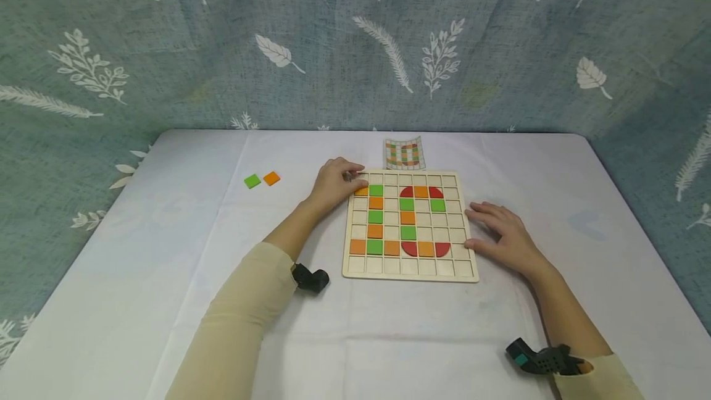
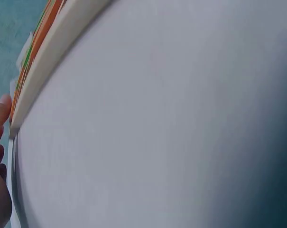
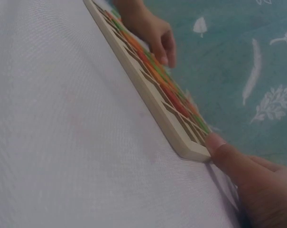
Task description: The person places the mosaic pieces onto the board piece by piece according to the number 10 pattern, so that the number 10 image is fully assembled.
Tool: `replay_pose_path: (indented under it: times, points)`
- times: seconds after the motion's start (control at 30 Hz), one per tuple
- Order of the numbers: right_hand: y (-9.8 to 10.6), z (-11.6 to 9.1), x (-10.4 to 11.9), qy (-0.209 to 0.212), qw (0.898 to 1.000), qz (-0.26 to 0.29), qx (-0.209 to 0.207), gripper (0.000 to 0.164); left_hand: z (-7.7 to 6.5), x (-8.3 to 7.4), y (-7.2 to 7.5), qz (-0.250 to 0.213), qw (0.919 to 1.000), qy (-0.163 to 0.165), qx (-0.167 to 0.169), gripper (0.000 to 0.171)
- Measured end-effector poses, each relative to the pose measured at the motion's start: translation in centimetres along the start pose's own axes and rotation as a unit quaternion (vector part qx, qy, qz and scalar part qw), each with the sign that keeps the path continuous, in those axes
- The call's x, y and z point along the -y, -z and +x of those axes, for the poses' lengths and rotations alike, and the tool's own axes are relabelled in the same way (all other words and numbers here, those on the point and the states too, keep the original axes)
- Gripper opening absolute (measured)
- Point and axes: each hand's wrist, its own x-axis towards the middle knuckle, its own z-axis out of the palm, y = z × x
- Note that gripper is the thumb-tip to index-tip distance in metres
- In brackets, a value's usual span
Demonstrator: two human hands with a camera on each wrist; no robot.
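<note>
A square wooden grid board [image 1: 383,269] lies on the table, with green and orange square tiles and red quarter-round tiles in several of its cells. At the board's upper left corner is my left hand [image 1: 333,184]. Its thumb touches an orange tile [image 1: 361,191] in the leftmost column, while the other fingers reach past the corner. My right hand [image 1: 502,236] rests beside the board's right edge, thumb and fingertips against the rim. In the right wrist view, that thumb [image 3: 217,142] sits right at a board corner. The left wrist view shows mostly white cloth.
A loose green tile [image 1: 252,181] and a loose orange tile [image 1: 271,178] lie left of the board. Behind it stands a small pattern card [image 1: 404,154]. White cloth [image 1: 389,338] covers the table, and a leaf-print curtain [image 1: 333,48] hangs at its back edge.
</note>
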Motion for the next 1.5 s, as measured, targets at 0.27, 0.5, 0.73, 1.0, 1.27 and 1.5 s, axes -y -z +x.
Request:
replay_pose_path:
  times: [0.27, 0.5, 0.73, 1.0, 1.27, 1.5]
  points:
    - [-0.2, 0.1, 0.5, -0.004, 1.0, 0.002, 0.007, 0.064, -2.0, 3.4, 2.9, 0.021, 0.998, 0.002, -0.06, 0.037]
    - [-0.4, 0.2, 0.6, -0.008, 1.0, -0.004, 0.008, 0.065, -4.3, 6.1, 5.9, 0.02, 0.9938, 0.021, -0.108, 0.036]
    - [-0.3, 0.0, 0.5, -0.006, 1.0, -0.011, 0.01, 0.065, -6.3, 8.6, 8.3, 0.08, 0.9824, -0.011, -0.168, 0.034]
    - [-0.3, 0.2, 0.5, -0.009, 1.0, -0.014, 0.012, 0.065, -8.1, 11.2, 10.7, 0.111, 0.9714, 0.089, -0.19, 0.041]
    - [0.1, 0.1, 0.3, -0.004, 1.0, -0.012, 0.008, 0.064, -8.1, 11.7, 11.5, 0.12, 0.9753, 0.134, -0.127, 0.051]
    - [0.2, 0.5, 0.4, -0.006, 1.0, -0.013, 0.011, 0.065, -7.5, 11.7, 11.5, 0.107, 0.981, 0.131, -0.094, 0.05]
